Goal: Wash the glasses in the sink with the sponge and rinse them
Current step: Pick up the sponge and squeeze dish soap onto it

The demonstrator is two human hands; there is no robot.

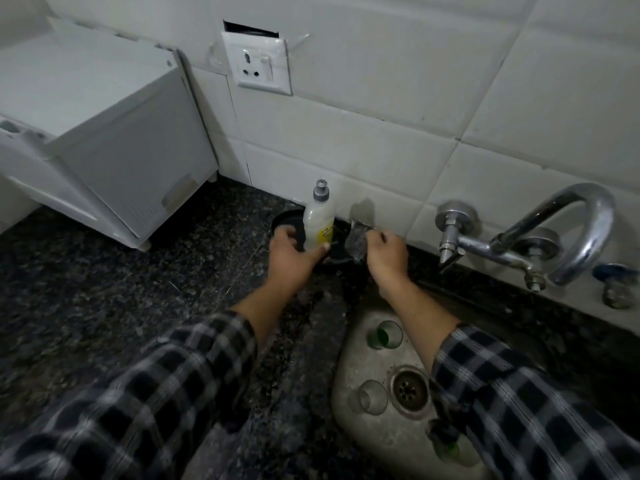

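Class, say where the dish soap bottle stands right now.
Head view: the soap bottle stands upright at the counter's back against the tiled wall, left of the tap, gripped by the left hand.

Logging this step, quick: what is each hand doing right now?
Left hand: holding, fingers and thumb curled round the soap bottle.
Right hand: holding, pinching the grey sponge.

Upright glasses (pixel 384 336) in steel sink (pixel 363 443)
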